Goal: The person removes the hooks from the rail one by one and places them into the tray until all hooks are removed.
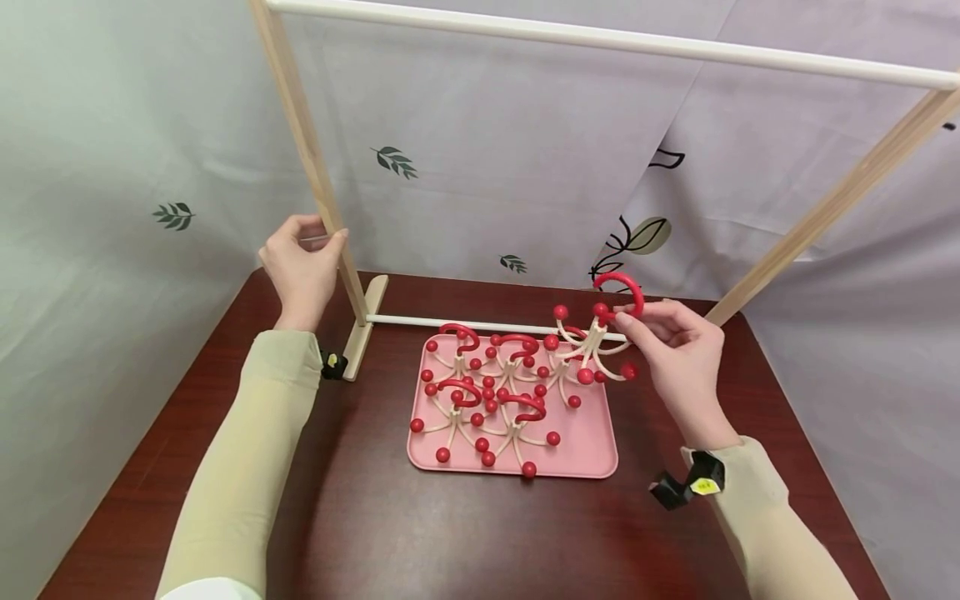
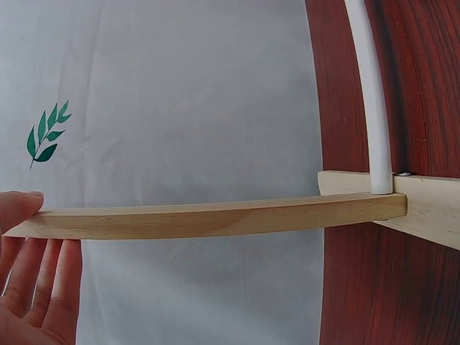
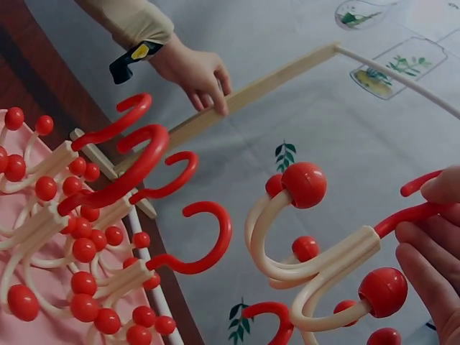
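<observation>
My left hand (image 1: 300, 271) grips the left wooden post (image 1: 300, 133) of a rack, thumb on one side and fingers on the other. In the left wrist view, the post (image 2: 215, 219) runs from these fingers down to the rack's foot. My right hand (image 1: 686, 354) pinches the red hooked top of a multi-arm hook hanger (image 1: 595, 337), lifted over the tray's back right. In the right wrist view, the held hanger's (image 3: 338, 259) pale arms curve out from its stem and end in red balls. Several similar hangers (image 1: 514, 433) stand on the pink tray (image 1: 585, 450), red hooks upward.
The rack's white top bar (image 1: 600, 40) spans high across the view, and a white lower bar (image 1: 427, 322) runs behind the tray. The right wooden post (image 1: 832, 204) slants beyond my right hand. A leaf-printed cloth (image 1: 465, 167) hangs behind the dark red table (image 1: 360, 517).
</observation>
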### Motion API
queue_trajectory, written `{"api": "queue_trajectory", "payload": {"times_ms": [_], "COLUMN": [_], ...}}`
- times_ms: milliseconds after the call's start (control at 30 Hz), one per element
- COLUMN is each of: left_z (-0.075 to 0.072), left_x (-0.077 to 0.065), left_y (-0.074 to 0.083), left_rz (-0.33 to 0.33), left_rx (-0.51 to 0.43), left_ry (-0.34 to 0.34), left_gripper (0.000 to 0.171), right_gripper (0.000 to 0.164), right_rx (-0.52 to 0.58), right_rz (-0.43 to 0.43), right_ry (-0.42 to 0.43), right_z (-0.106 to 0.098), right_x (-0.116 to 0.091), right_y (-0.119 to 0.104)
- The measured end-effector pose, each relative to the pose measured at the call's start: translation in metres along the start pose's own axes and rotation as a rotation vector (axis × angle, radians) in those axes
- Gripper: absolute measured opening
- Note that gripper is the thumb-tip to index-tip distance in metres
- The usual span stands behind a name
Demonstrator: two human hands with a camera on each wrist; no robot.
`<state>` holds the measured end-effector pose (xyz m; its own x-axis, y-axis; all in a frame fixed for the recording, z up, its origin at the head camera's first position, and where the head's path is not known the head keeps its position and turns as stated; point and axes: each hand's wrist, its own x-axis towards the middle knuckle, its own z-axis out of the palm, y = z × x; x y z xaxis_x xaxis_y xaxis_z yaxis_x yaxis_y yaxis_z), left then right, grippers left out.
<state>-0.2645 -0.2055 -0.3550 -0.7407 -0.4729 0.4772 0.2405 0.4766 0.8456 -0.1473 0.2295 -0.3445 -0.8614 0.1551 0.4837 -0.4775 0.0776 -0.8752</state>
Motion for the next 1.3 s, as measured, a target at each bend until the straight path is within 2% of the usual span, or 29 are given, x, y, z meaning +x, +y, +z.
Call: {"api": "queue_trajectory", "payload": {"times_ms": [333,633,900,1167,1300], "left_z": [0.004,0.003,0.003,0.000,0.001], "left_x": [0.001,0.001,-0.001,-0.001,0.000], "left_y": [0.002,0.003,0.003,0.001,0.000], "left_rz": [-0.002,0.002,-0.004,-0.013,-0.016], "left_rx": [-0.016,-0.005,-0.043,-0.038,-0.036], "left_ry": [-0.009,-0.002,-0.007,0.005,0.007], "left_gripper": [0.024,0.023,0.023,0.024,0.024], "right_gripper": [0.024,0.021,0.021,0.023,0.025], "right_rx": [0.006,0.026,-0.045,-0.178,-0.175], "right_rz": [0.054,0.115,0.192,0.239,0.248], "right_ry": [0.036,-0.029,-0.043,-0.064,-0.060], "right_z": [-0.013,-0.019,-0.021,-0.026,-0.027], "right_x": [-0.031,-0.055,-0.074,-0.083,-0.085], "right_y": [-0.003,0.003,0.016,0.028,0.034]}}
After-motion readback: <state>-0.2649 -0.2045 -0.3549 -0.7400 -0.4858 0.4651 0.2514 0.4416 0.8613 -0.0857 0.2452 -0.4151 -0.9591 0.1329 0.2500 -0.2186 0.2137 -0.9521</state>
